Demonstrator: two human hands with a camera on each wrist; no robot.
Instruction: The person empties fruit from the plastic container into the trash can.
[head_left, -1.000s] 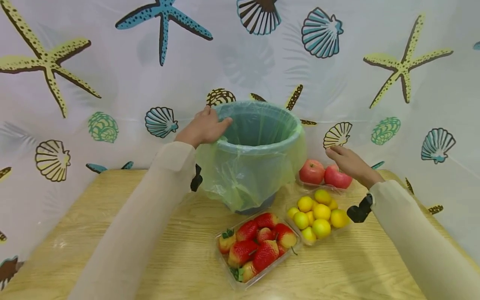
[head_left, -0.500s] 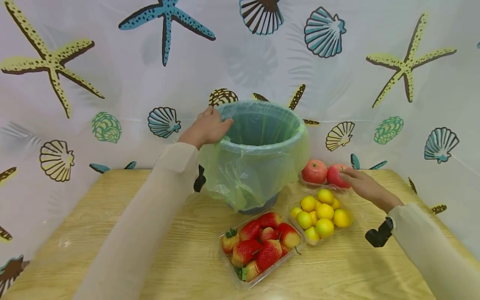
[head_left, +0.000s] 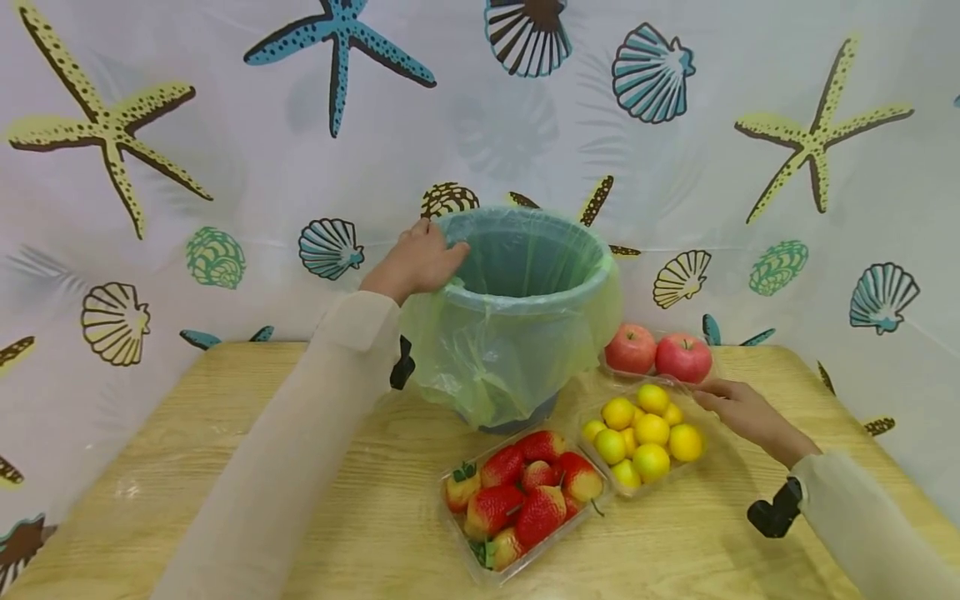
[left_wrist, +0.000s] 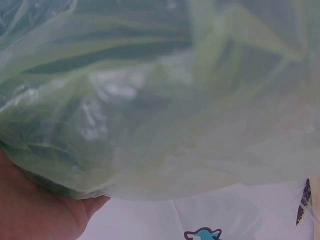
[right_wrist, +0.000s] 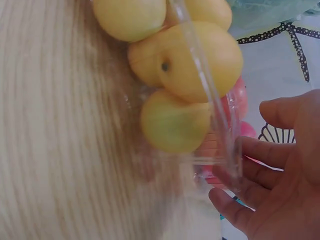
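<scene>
Well, the right hand (head_left: 750,414) touches a clear tray (right_wrist: 201,60) (yellow fruit (head_left: 651,429) inside).

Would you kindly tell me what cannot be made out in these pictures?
Bin, head view: floor hidden behind its near side.
Number of yellow fruits, head view: upper ones hide lower ones.
Left hand, left wrist view: partly behind the bag, cut off by the left edge.
Right hand, right wrist view: cut off by the right edge.
</scene>
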